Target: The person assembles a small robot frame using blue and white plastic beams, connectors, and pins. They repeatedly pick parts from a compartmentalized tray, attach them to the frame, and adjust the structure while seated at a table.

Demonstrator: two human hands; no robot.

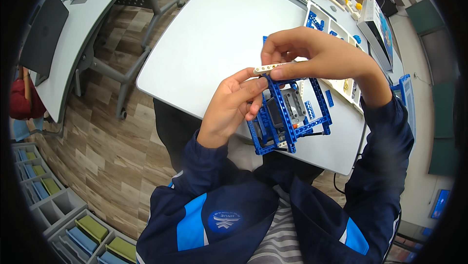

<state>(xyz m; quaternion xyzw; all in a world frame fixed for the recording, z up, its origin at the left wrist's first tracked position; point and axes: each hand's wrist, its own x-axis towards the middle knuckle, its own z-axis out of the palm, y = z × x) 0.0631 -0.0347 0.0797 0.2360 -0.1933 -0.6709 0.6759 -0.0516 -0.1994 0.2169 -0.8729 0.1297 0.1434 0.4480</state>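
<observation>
Both hands — white beam (274,67), blue frame (288,117)

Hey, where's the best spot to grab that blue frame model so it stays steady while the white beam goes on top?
Probably by its long left side rail. The blue frame model stands tilted against the table edge, and the left hand already meets that rail from the left. The white beam sits pinched in the right hand above, so coming from the left keeps the top clear.
</observation>
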